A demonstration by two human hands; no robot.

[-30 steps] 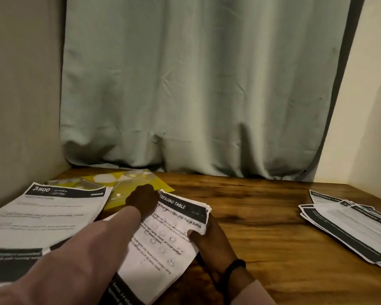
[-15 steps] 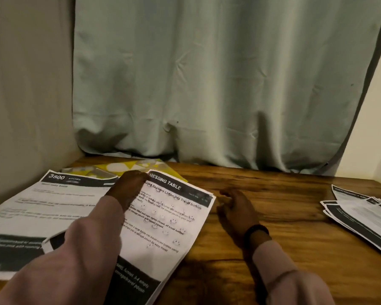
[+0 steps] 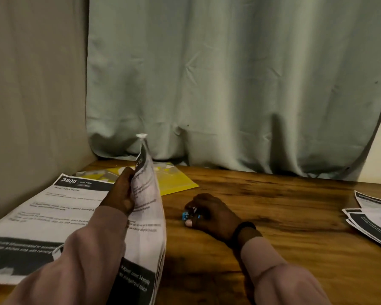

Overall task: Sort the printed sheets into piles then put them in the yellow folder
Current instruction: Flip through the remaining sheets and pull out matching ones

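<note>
Head view: nearest the camera, the left hand (image 3: 121, 192) now grips a sheaf of printed sheets (image 3: 147, 219) and has tipped it up on edge, so the pages stand almost vertical with one corner pointing at the curtain (image 3: 229, 84). Half a second ago the same sheets lay nearly flat on the table (image 3: 284, 216) under that hand. Just right of them, the right hand (image 3: 209, 214), which was open and empty on the wood, has curled its fingers (image 3: 189, 223) over a small blue thing (image 3: 186, 216); it looks like a clip or fastener, though it is too small and blurred to be sure, and I cannot tell whether it is pinched or only covered. To the left, a pile headed "3800 Kitchen" (image 3: 53, 208) rests flat, and another pile (image 3: 374, 219) lies well apart at the right edge. Farther back, the yellow folder (image 3: 176, 181) lies closed against the wall, partly behind the lifted sheaf. My reading is that sorting is about over: raising the sheaf exposed the small blue thing, and the papers are probably being gathered for the folder, which no sheet has entered so far.
</note>
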